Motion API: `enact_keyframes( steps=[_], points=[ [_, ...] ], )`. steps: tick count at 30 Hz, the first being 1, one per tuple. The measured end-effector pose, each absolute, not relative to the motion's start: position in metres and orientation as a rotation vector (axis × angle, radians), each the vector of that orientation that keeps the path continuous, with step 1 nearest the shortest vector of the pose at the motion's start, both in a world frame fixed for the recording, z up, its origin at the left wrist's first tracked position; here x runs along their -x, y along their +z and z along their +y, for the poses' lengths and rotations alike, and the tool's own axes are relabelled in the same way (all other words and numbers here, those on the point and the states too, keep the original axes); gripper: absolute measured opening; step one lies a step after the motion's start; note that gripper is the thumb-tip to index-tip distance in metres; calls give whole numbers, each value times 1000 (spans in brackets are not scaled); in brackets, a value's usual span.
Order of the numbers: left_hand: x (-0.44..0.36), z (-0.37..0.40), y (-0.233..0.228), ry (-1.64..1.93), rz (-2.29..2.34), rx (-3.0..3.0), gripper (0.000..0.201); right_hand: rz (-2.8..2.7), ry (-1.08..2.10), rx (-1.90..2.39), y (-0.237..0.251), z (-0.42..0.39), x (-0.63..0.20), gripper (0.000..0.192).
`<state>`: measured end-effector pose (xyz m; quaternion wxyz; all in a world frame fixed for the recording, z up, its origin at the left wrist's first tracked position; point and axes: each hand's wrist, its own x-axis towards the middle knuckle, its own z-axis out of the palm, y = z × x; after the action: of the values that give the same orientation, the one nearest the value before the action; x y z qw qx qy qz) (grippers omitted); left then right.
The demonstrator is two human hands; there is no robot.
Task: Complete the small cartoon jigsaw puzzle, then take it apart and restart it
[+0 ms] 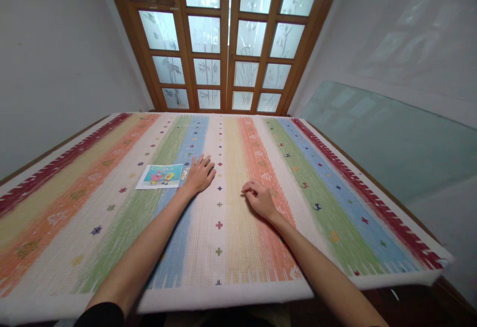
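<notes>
My left hand [201, 174] rests palm down on the striped tablecloth, fingers spread. Just left of it lies a printed cartoon picture [161, 176], showing a pink figure and a yellow one on a blue-green background. Between the picture and my hand, a small patterned piece [185, 174] is partly visible; the hand may cover more of it. To the right, my right hand [259, 198] hovers over or touches the cloth near the yellow and orange stripes. Its fingers are curled together, and whatever they may hold is hidden.
The large table wears a tablecloth [238, 247] with coloured stripes and small motifs. Behind its far edge stand wooden doors [225, 68] with frosted panes. A greenish glass sheet [391, 138] leans along the right wall. The table's front edge is close to my body.
</notes>
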<state>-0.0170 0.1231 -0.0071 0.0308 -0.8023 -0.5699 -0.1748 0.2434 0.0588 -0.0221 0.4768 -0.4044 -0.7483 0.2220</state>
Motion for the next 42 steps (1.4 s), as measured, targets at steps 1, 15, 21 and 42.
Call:
enact_keyframes(
  steps=[1,15,21,42],
  points=[
    [17,121,-7,-557,-1780,2444,35,-1831,540,987,-22,59,-243,22],
    [18,114,-17,-618,-2123,2289,54,-1841,542,1009,-22,58,-244,22],
    [21,112,-16,-635,-2122,2221,52,-1857,535,1013,-21,58,-244,22],
    [28,130,-6,-491,-1628,2630,39,-1867,548,999,-19,58,-244,23]
  ],
)
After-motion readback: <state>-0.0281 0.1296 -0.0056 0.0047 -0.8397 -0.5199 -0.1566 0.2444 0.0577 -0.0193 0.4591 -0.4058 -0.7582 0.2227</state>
